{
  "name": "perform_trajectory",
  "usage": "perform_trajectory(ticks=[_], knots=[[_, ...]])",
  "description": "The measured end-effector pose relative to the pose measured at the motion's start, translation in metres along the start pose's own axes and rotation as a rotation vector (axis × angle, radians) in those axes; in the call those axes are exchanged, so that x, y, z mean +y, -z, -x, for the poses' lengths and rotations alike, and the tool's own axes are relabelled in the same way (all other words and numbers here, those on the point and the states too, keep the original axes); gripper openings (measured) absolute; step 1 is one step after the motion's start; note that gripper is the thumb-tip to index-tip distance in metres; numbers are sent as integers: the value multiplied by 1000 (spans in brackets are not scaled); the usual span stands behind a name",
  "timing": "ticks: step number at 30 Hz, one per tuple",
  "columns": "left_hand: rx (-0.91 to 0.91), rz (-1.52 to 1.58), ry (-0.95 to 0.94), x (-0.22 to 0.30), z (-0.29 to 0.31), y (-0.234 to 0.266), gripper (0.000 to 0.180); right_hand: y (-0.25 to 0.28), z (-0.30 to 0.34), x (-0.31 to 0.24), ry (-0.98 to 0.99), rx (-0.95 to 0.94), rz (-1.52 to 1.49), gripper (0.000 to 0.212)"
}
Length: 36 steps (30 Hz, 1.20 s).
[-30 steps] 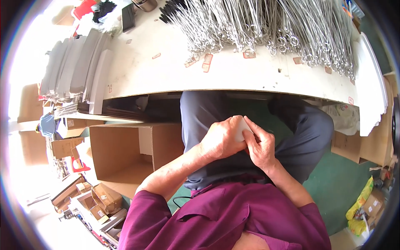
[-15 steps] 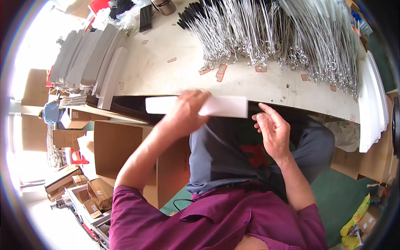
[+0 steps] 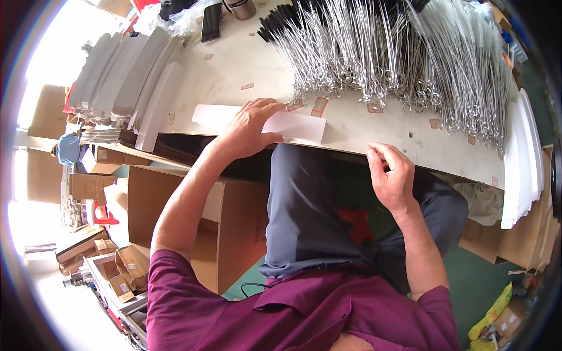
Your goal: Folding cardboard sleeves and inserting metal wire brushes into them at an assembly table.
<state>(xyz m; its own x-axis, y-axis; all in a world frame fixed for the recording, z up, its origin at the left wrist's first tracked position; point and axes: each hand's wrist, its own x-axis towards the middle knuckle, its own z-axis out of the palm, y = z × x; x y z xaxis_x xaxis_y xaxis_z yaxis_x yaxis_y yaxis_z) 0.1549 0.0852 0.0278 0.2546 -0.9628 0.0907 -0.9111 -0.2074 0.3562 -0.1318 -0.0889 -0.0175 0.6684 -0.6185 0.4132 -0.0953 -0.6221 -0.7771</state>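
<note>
A long, narrow white box (image 3: 300,127) lies along the near edge of the table, slightly slanted. My left hand (image 3: 249,126) is closed over its middle, thumb on the near side and fingers toward the far side. To the right, off the table's front edge and above my lap, hangs my right hand (image 3: 393,178). Its fingers are curled in and the thumb meets the index finger; whether anything small is between them is hidden. Beyond the hands, a large heap of thin wire brushes (image 3: 351,52) with looped metal ends covers the back of the table.
Stacked flat white boxes (image 3: 126,76) stand at the table's left end, and more white boxes (image 3: 518,158) at its right edge. A phone (image 3: 211,22) and a metal cup (image 3: 240,8) sit at the back. An open cardboard box (image 3: 240,234) stands by my left leg.
My left hand has moved the white box forward and left, from over the table's edge down onto the tabletop. My right hand has gone from spread fingers to a pinch.
</note>
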Motion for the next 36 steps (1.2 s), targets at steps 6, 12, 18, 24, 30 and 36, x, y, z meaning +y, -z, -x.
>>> perform_trajectory(ticks=[6,12,18,24,30,36], knots=[[311,213,43,-7,-25,-12,34,-21,-18,-13,289,-16,200,35],[207,142,129,0,-45,-27,20,-60,-48,-5,283,-99,251,47],[267,290,159,-6,-47,-28,17,-67,-52,-12,265,-153,231,52],[279,299,108,25,-50,-34,12,-73,-56,-4,285,-154,212,49],[372,448,106,26,-45,-45,10,-75,-57,-11,302,-135,205,49],[325,380,81,30,-46,-47,8,-74,-59,-5,293,-95,164,43]])
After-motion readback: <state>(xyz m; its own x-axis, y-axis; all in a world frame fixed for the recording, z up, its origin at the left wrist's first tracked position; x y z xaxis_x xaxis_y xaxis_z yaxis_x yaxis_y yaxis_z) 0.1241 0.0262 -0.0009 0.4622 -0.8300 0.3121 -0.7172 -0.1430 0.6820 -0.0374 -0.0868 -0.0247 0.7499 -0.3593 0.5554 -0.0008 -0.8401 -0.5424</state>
